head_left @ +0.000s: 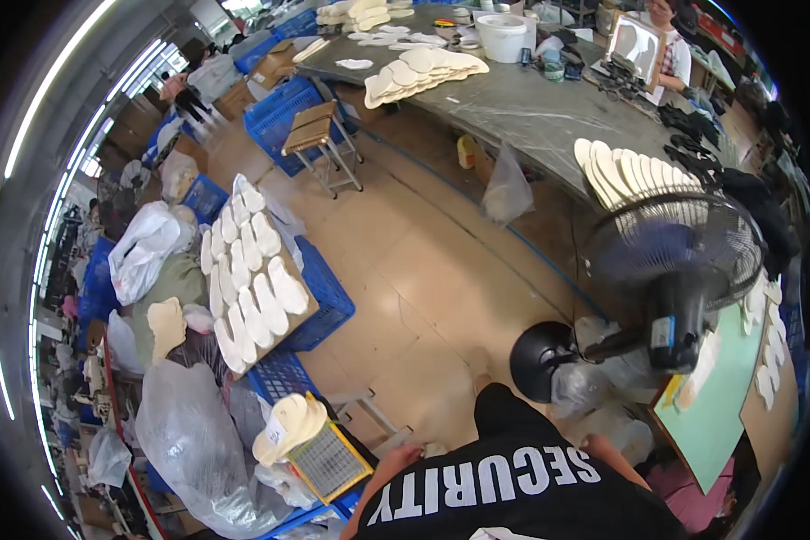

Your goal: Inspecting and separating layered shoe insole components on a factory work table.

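Note:
My left hand (405, 455) hangs low beside my black shirt, near the metal legs of a small stool (382, 423). A small pale thing (434, 448) shows just by its fingers; I cannot make out whether the hand touches it. My right hand (596, 445) is at my other side, partly behind the shirt, close to clear plastic bags (634, 432) on the floor. The fingers of both hands are too small and hidden to read. To my left, cream insoles (297, 423) are stacked beside a yellow-framed grey panel (331, 461).
A board of white insoles (252, 270) rests on blue crates (324, 301) at left. A black pedestal fan (675, 270) stands at right, near a green board (706, 396). Fanned insoles (427, 74) and a white bucket (504, 38) sit on a long grey table (513, 108). A wooden stool (310, 128) stands ahead.

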Motion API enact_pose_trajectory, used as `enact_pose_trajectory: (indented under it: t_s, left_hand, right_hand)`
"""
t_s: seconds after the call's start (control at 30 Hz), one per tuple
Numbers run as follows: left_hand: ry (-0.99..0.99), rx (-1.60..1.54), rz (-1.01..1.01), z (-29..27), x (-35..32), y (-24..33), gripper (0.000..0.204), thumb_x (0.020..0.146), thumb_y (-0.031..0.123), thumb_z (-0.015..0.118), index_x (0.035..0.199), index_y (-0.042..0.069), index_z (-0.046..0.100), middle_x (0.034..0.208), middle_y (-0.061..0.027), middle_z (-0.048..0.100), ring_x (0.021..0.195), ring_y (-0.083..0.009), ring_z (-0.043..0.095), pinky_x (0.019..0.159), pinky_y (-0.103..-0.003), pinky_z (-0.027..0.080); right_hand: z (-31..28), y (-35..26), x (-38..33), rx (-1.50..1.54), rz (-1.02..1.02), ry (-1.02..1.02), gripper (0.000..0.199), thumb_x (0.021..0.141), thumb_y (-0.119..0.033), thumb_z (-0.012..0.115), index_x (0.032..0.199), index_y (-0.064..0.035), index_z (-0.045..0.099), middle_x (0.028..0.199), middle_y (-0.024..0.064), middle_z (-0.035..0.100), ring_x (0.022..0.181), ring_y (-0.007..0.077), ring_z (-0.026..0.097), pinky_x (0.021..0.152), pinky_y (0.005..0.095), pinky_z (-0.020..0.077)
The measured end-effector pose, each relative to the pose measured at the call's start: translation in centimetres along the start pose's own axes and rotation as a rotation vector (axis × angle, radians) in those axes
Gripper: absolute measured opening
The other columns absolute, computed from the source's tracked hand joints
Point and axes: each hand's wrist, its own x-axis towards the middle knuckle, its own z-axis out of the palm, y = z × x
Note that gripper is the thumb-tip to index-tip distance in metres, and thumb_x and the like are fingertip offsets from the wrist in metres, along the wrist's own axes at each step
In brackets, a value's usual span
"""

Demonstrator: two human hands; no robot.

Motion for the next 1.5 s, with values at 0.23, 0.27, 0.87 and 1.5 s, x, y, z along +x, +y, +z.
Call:
enact_pose_trajectory:
  t_s: [0.23,0.27,0.87,1.5]
  left_hand:
    - [0.061,0.118,-0.091,-11.4,11.7,2.1,0.024,0.092,0.024,0.053,0.103,0.007,0.066,0.095,-0.0196,0.066,0.092,-0.0369,0.064,0.077,-0.041,0.051]
    - [0.062,0.15,-0.095,-13.7,12.8,1.9,0.024,0.092,0.024,0.053,0.103,0.007,0.066,0.095,-0.0197,0.066,0.092,-0.0369,0.064,0.076,-0.041,0.051]
    - [0.173,0.313,-0.015,-32.7,33.3,-15.1,0.026,0.092,0.024,0.05,0.099,0.006,0.067,0.092,-0.0209,0.066,0.088,-0.0381,0.065,0.074,-0.042,0.051]
    - [0.25,0.008,0.335,-75.6,73.2,11.7,0.017,0.091,0.016,0.061,0.101,0.003,0.064,0.087,-0.011,0.068,0.079,-0.0181,0.064,0.073,-0.03,0.051]
  right_hand:
    - [-3.5,-1.9,11.0,0.197,-0.005,-0.023,0.036,0.076,-0.034,0.065,0.096,-0.0031,0.068,0.087,0.0186,0.069,0.081,0.0312,0.067,0.076,0.0418,0.0522]
    - [-3.1,-2.2,12.1,0.241,-0.005,-0.018,0.036,0.076,-0.034,0.065,0.096,-0.0032,0.068,0.086,0.0185,0.069,0.081,0.0311,0.067,0.076,0.0418,0.0522]
    - [-18.7,-26.5,33.2,0.641,0.107,0.227,0.031,0.075,-0.034,0.065,0.086,-0.0048,0.07,0.081,0.0164,0.07,0.076,0.0286,0.068,0.073,0.0405,0.0524]
    - [-61.4,-66.4,51.4,1.151,-0.082,0.907,0.022,0.086,-0.018,0.064,0.096,0.0015,0.066,0.077,0.0039,0.065,0.067,0.0087,0.057,0.062,0.0251,0.0467]
